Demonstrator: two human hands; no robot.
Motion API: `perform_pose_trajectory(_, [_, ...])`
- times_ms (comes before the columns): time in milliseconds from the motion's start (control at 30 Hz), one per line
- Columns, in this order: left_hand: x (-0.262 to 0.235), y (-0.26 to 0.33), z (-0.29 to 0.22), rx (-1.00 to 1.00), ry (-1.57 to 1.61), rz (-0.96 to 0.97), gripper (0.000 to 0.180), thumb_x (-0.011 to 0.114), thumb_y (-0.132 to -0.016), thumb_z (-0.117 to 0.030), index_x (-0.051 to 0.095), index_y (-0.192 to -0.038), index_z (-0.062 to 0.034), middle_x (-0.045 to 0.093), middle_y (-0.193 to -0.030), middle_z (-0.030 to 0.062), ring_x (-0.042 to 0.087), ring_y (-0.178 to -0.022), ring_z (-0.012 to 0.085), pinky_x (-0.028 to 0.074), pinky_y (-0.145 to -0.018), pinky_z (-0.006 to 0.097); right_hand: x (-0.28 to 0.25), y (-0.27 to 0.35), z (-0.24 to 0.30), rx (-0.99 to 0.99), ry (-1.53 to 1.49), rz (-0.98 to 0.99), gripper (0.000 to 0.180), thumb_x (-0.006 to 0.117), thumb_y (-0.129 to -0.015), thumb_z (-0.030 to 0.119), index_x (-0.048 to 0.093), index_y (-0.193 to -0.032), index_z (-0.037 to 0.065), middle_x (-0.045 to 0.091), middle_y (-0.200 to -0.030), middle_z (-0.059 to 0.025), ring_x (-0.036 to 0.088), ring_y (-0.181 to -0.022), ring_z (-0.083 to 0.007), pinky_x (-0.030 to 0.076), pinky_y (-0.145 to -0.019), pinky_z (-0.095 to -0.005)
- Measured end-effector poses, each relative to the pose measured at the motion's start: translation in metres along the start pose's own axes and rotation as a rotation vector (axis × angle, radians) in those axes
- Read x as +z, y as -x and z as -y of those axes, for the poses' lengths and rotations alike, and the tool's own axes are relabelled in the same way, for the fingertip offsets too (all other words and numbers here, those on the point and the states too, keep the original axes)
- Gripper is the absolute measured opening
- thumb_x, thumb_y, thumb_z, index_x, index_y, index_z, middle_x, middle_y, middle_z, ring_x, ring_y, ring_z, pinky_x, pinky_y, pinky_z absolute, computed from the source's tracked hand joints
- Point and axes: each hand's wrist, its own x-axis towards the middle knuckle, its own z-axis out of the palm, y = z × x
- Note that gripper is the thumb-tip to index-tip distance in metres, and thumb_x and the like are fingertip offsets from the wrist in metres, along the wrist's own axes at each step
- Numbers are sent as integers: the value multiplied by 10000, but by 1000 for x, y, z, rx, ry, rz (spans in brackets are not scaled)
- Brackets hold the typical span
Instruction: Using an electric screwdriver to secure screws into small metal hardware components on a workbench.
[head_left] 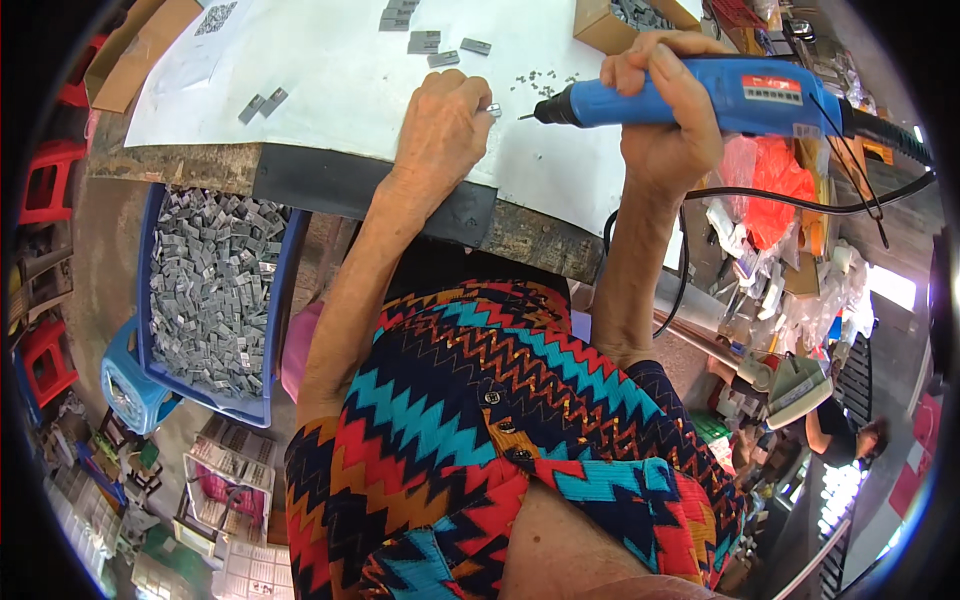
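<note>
My right hand [672, 105] is wrapped round a corded blue electric screwdriver [700, 92], held level over the white-covered table. Its black nose and thin bit point left, toward my left hand [442, 128]. Pinched in the left fingers is a small grey metal block [494, 110], mostly covered by the hand. A short gap separates the bit's tip from that block. Tiny dark screws [540, 82] lie scattered just beyond the bit. Further back rest several loose grey metal blocks [424, 42], and a few more grey blocks [262, 104] lie to the left.
Below the table's left edge stands a blue bin [148, 300] full of grey blocks. A cardboard box [603, 28] of parts sits at the back right, another cardboard box [130, 60] at far left. The black cord [780, 203] loops right of my forearm. Red stools [48, 180] stand left.
</note>
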Motion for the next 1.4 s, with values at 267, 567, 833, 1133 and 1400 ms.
perform_pose_trajectory(267, [-1,4,3,-19,4,-35,90,629,-690,-43,580,-754,-3,535,-723,120,520,-747,274,429,-691,370,24,-10,-22,-30,74,13,114,543,-739,11,509,-837,-36,545,-678,-131,515,-535,-183,451,-560,-363])
perform_pose_trajectory(567, [-1,5,0,-58,-41,-13,120,657,-699,-38,595,-792,6,549,-738,108,524,-753,248,435,-693,355,48,-12,-28,-140,-256,-18,211,615,-681,30,502,-854,-11,540,-624,-85,538,-481,-163,458,-485,-265])
perform_pose_trajectory(833, [-2,4,-2,-61,-39,3,127,667,-685,-18,597,-788,10,558,-749,115,532,-758,259,441,-705,358,54,-11,-18,-43,179,-84,210,617,-683,44,505,-854,-4,538,-613,-81,539,-484,-163,457,-487,-274])
perform_pose_trajectory(1133, [0,2,-1,-58,-35,3,113,648,-695,-24,589,-785,11,548,-750,118,530,-773,270,439,-720,368,53,-10,-20,6,152,-72,209,602,-703,22,491,-879,4,533,-632,-87,530,-510,-158,444,-504,-273])
perform_pose_trajectory(1400, [2,1,0,-56,-17,26,113,639,-700,-27,581,-792,5,550,-755,119,538,-773,270,444,-709,368,48,-9,-23,-1,171,-6,205,603,-712,19,487,-881,9,534,-633,-86,527,-508,-154,437,-498,-268])
